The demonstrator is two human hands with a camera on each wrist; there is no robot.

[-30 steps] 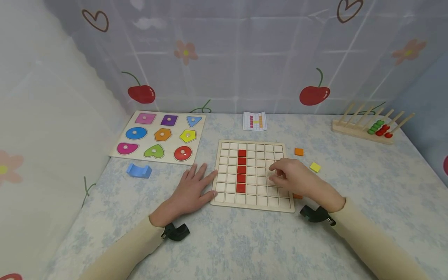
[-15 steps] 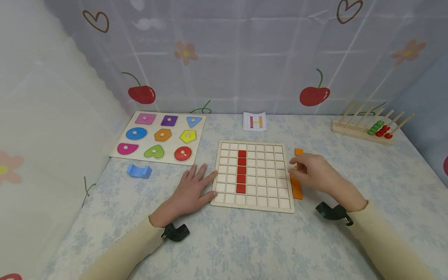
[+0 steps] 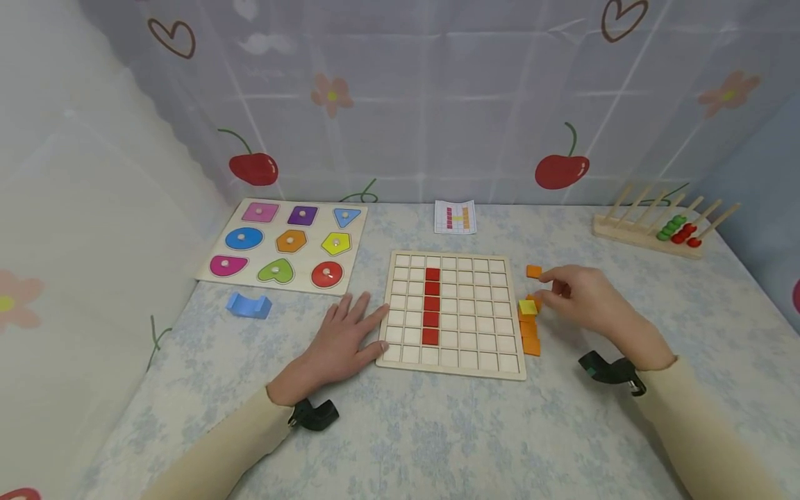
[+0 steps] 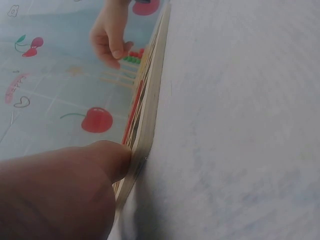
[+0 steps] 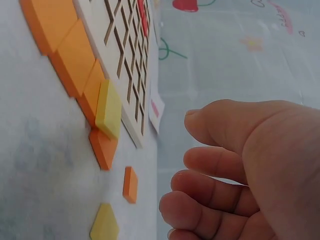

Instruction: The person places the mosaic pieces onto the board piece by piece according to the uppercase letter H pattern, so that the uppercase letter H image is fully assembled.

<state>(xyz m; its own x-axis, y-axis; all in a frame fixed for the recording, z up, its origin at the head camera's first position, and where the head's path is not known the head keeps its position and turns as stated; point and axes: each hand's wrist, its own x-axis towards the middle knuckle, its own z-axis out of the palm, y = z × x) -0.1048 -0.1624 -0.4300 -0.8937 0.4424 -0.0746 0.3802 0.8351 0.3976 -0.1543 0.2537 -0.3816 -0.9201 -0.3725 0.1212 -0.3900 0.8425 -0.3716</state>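
My left hand point(image 3: 344, 344) lies with fingers spread at the left edge of a wooden grid board point(image 3: 459, 362). Its thumb touches the board's side in the left wrist view. Several red square tiles point(image 3: 431, 303) form a column on the board. To the right of the board my right hand point(image 3: 584, 295) hovers, fingers loosely bent and holding nothing in the right wrist view. Near its fingertips a yellow tile point(image 3: 528, 307) lies on a row of orange tiles point(image 3: 530, 346). A separate orange tile point(image 3: 534, 271) lies farther back. Another yellow tile point(image 5: 105, 222) shows only in the right wrist view.
A shape puzzle board point(image 3: 309, 281) and a blue arched block point(image 3: 248, 305) lie at the left. Behind the grid board is a pattern card point(image 3: 455, 217). A peg rack with beads point(image 3: 650, 236) stands at the back right.
My right hand has moved right, off the grid board and past the orange tiles, uncovering them and the yellow tile on top. It now hides the other yellow tile. My left hand stays put.
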